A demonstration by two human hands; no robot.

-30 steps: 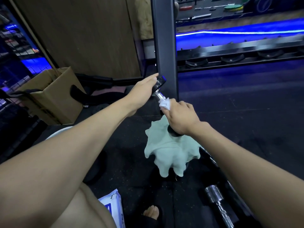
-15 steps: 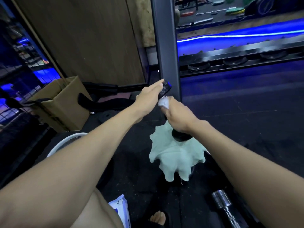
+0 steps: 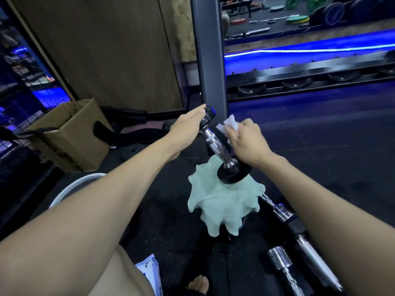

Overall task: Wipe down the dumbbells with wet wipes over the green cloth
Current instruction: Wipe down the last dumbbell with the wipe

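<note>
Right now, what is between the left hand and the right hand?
In the head view, the dumbbell's chrome handle stands tilted between the left hand and the right hand, which holds a white wipe.

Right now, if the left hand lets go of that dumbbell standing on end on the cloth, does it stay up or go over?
Probably tips: the dumbbell leans, its lower black plate perched on the bunched green cloth, a soft uneven base. The left hand steadies the top end. The round plates suggest it would roll once down. Metal, so likely heavy for its size.
</note>
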